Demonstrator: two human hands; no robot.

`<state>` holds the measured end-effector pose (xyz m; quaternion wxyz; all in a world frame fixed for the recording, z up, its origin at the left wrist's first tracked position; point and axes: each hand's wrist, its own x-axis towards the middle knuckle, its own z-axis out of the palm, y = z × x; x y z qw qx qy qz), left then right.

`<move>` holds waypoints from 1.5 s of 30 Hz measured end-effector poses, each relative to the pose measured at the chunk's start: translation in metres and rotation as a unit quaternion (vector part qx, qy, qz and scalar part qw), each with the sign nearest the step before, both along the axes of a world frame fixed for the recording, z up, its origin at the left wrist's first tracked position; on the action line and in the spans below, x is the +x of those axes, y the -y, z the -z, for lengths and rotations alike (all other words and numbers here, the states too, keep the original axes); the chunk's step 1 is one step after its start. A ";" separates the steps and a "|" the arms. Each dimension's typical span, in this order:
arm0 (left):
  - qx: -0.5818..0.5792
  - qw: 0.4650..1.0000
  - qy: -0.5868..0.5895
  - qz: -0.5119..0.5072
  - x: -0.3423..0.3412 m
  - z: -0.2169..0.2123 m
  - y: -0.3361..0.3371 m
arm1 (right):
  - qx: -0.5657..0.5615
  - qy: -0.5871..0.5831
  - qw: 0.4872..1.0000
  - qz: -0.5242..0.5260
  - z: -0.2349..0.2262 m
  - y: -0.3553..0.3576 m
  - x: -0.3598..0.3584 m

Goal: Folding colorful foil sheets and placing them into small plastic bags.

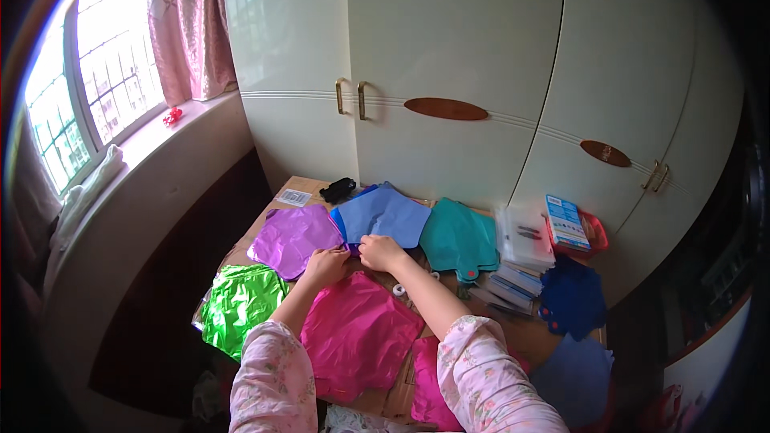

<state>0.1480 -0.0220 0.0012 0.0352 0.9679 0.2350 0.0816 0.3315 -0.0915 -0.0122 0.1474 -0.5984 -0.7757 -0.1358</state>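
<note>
A light blue sheet (pixel 385 216) with angled edges lies at the far middle of the table, over darker blue layers. My right hand (pixel 380 252) is closed at its lower edge, fingertips on the sheet. Close beside it, my left hand (pixel 326 265) has its fingers pinched together near a dark blue or purple edge; what they hold is too small to make out. A shiny purple foil sheet (pixel 293 234) lies just left of my left hand. Below both hands a large pink foil sheet (pixel 359 337) is spread out, partly under my left forearm.
Green foil (pixel 241 305) lies at the left, teal sheets (pixel 459 236) right of the blue one. Farther right stand a clear plastic box (pixel 523 240), a red basket (pixel 596 232), small packets (pixel 513 285) and navy sheets (pixel 573 297). Behind is a white cabinet (pixel 449 32).
</note>
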 end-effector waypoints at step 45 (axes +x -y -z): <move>-0.526 0.712 0.426 -0.184 0.047 0.002 -0.021 | 0.008 -0.023 0.996 0.090 0.000 0.005 -0.006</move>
